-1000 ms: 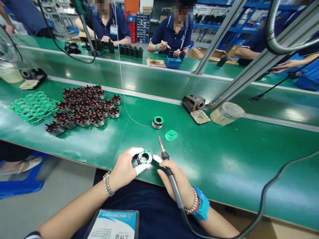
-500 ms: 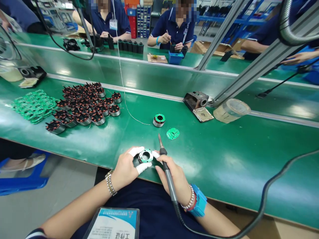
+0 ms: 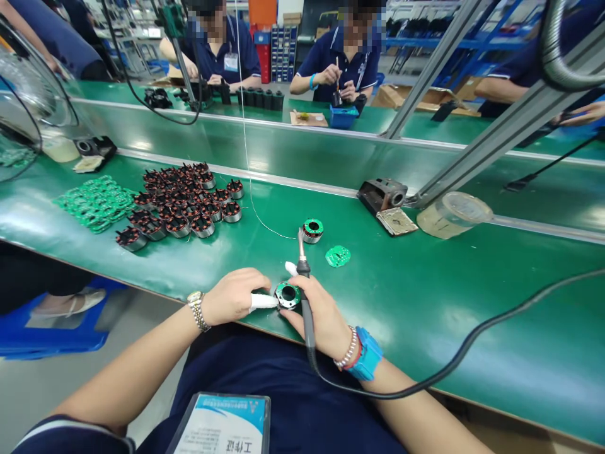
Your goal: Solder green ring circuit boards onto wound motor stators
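Observation:
At the bench's near edge, a motor stator topped with a ring-shaped green circuit board is held between my two hands. My left hand, with white finger covers, pinches its left side. A soldering iron is gripped in my right hand, its tip pointing away from me; that hand's thumb and finger also touch the stator's right side. Beyond the iron's tip stands a second stator with a green board. A loose green circuit board lies to its right. A thin solder wire hangs down and ends near the second stator.
On the left are many stators and a pile of green boards. An iron stand with a sponge and a clear tub sit at right. The iron's cord crosses the bench. Co-workers sit across.
The right thumb and finger have closed onto the stator's right side while the iron has swung more upright. The left fingers have shifted on the stator. The whole view has moved slightly.

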`<state>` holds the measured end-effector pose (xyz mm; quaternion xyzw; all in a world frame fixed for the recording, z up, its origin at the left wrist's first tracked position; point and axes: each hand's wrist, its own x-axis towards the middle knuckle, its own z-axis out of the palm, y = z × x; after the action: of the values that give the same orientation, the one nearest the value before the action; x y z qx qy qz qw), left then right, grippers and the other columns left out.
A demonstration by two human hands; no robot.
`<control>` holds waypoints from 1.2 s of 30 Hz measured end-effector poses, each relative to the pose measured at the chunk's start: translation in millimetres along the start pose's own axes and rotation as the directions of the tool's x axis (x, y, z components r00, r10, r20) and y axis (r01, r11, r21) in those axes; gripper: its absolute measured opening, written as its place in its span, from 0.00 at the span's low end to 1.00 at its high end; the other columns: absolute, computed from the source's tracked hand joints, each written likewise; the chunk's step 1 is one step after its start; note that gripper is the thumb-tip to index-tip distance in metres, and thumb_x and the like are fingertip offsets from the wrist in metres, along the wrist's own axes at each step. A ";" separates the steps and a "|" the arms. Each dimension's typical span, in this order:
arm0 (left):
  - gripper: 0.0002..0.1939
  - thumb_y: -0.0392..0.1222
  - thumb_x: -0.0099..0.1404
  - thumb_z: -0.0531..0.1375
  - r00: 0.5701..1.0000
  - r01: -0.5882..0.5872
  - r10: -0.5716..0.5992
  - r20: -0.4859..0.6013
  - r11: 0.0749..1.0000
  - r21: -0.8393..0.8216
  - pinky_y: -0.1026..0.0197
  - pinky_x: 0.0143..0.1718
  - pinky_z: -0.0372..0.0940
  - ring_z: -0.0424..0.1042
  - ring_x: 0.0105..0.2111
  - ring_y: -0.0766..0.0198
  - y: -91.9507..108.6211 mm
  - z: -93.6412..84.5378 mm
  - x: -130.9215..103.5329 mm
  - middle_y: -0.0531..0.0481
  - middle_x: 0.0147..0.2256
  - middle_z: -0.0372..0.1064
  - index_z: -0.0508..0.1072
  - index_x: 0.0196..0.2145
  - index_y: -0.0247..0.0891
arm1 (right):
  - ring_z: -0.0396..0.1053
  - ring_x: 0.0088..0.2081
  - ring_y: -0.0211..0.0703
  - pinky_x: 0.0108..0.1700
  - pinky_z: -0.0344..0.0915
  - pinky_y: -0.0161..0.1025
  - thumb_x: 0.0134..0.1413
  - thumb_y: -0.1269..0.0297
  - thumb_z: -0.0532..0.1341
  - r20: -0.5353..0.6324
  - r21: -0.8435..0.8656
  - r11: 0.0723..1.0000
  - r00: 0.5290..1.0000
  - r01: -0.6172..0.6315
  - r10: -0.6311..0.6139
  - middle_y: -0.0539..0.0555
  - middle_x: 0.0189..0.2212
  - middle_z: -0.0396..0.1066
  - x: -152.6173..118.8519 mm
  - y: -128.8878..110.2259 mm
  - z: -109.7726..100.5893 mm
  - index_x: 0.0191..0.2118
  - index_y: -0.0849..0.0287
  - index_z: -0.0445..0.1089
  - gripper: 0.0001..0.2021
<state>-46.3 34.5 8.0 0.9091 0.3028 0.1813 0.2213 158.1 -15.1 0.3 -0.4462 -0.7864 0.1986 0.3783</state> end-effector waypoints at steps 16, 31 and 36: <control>0.07 0.37 0.49 0.61 0.850 0.347 -0.487 0.199 0.235 -0.908 0.68 0.21 0.57 0.60 0.18 0.72 29.9 23.9 19.2 0.56 0.18 0.61 0.66 0.19 0.34 | 0.69 0.36 0.41 0.38 0.67 0.37 0.50 0.72 0.58 0.028 0.069 0.994 0.995 0.089 -0.092 0.54 0.35 0.68 5.0 -1.3 -27.3 0.43 0.55 0.58 0.14; 0.10 0.45 0.56 0.59 0.857 0.298 -0.505 0.102 0.324 -0.898 0.65 0.28 0.63 0.65 0.22 0.70 39.6 27.2 8.2 0.54 0.23 0.64 0.68 0.27 0.33 | 0.64 0.26 0.36 0.30 0.65 0.33 0.48 0.75 0.55 -0.072 0.020 1.000 0.997 0.018 -0.017 0.49 0.26 0.65 10.7 -14.5 -4.6 0.37 0.57 0.60 0.10; 0.10 0.44 0.57 0.59 0.890 0.251 -0.452 0.059 0.379 -0.891 0.65 0.29 0.63 0.66 0.23 0.70 35.7 30.8 5.5 0.54 0.24 0.62 0.66 0.27 0.34 | 0.66 0.25 0.34 0.29 0.65 0.30 0.46 0.73 0.57 -0.153 0.179 0.974 0.974 -0.137 0.165 0.46 0.26 0.66 6.1 -16.7 -6.6 0.40 0.55 0.59 0.13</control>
<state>-11.1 3.3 1.5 0.5534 0.3716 0.3470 0.6597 152.1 -18.8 17.8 -0.4864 -0.6960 0.2542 0.4630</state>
